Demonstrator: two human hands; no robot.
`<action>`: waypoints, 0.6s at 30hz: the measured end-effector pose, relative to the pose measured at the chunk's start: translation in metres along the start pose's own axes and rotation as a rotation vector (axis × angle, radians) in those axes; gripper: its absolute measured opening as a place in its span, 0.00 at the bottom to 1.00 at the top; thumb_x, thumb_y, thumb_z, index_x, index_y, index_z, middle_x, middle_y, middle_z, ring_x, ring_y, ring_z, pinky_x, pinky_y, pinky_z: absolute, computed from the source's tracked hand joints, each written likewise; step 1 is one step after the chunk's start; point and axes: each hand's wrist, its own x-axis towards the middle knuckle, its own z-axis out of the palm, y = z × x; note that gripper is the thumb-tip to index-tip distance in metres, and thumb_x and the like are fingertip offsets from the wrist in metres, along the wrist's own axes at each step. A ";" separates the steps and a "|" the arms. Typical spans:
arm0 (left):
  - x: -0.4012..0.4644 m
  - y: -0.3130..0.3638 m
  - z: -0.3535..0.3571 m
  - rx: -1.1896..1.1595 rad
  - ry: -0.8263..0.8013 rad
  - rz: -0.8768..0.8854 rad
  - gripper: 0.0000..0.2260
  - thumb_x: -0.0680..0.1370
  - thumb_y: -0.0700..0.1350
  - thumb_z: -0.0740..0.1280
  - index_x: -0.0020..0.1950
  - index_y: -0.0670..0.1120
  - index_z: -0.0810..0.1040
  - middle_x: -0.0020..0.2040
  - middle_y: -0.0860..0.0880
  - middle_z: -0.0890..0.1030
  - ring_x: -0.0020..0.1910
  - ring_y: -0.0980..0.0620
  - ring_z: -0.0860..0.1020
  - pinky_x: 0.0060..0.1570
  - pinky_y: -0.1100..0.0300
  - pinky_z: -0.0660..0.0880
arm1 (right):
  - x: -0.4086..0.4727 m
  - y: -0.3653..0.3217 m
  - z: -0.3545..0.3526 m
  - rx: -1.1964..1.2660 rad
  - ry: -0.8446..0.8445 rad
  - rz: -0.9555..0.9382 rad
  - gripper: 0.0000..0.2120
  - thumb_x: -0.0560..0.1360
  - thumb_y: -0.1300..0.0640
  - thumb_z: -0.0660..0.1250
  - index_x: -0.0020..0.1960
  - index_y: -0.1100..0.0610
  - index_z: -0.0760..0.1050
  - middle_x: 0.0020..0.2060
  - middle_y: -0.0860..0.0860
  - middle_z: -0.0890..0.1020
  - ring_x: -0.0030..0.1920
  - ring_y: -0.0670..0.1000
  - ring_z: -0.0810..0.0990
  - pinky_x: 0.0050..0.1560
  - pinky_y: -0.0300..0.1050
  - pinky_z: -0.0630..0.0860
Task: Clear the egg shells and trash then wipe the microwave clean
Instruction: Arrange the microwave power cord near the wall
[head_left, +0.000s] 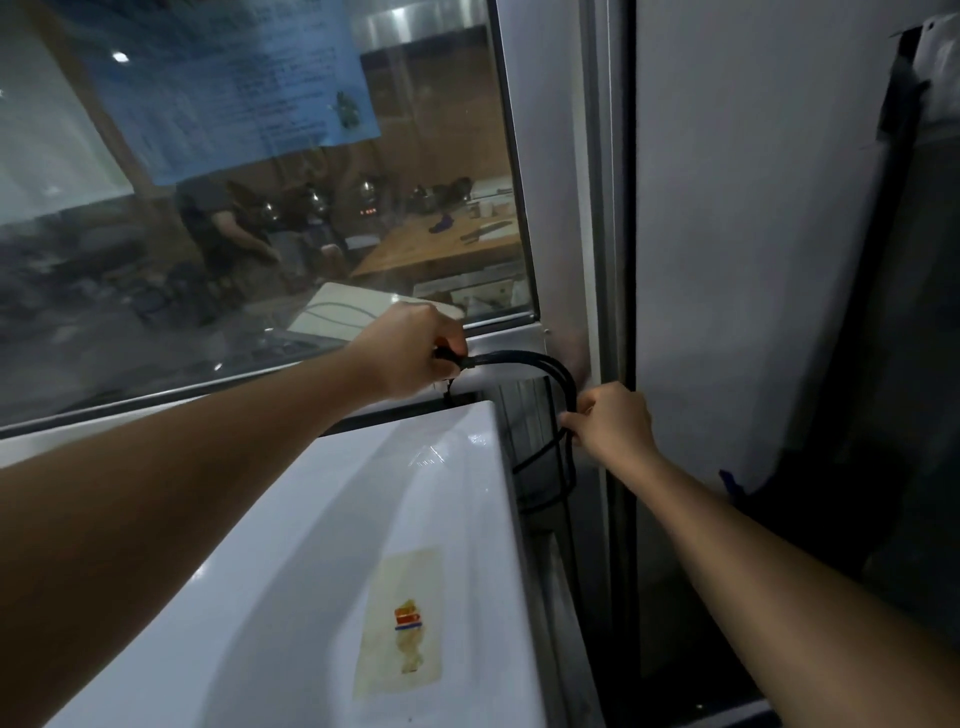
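- Bkgd was a window (260, 208) w/ a blue paper notice (228, 78) stuck on the glass; a kitchen w/ a wooden table showed in it, blurry. Grey wall (753, 234) to the right.
- White microwave (322, 545) sat below the sill, glossy top facing the cam, a worn yellowed sticker (402, 623) on it.
- Black power cord (545, 366) arched from behind the back corner & down the right side, several strands looped together.
- Left hand (415, 348) clenched round the cord's upper end, above the back edge.
- Right hand (613, 421) pinched the loops just beside the microwave's right rear corner.
- Handling, my guess: cord soft & bendy but springy, light; best gripped at the bundle, not tugged near the body.
- Microwave itself prob. heavy, slick casing; take it under both sides.
- No egg shells, trash or cloth in view.
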 end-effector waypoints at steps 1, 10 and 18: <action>0.000 -0.001 0.002 -0.005 0.001 -0.006 0.09 0.76 0.42 0.67 0.54 0.47 0.81 0.43 0.52 0.73 0.43 0.54 0.71 0.45 0.66 0.64 | 0.002 0.001 0.004 0.048 -0.016 0.010 0.13 0.71 0.54 0.72 0.31 0.54 0.73 0.38 0.58 0.83 0.42 0.58 0.82 0.49 0.53 0.79; -0.001 -0.011 0.018 0.019 0.005 -0.018 0.08 0.74 0.43 0.69 0.52 0.49 0.83 0.47 0.49 0.82 0.47 0.50 0.77 0.49 0.60 0.72 | 0.007 0.007 0.035 0.259 -0.060 0.094 0.15 0.70 0.59 0.74 0.28 0.57 0.71 0.36 0.61 0.82 0.40 0.60 0.83 0.47 0.58 0.80; -0.005 -0.010 0.023 0.092 -0.064 0.033 0.06 0.73 0.44 0.70 0.48 0.49 0.83 0.43 0.49 0.79 0.46 0.49 0.75 0.49 0.54 0.73 | -0.001 0.035 0.059 0.321 -0.236 0.150 0.11 0.70 0.67 0.68 0.34 0.55 0.71 0.39 0.55 0.78 0.49 0.60 0.80 0.55 0.55 0.78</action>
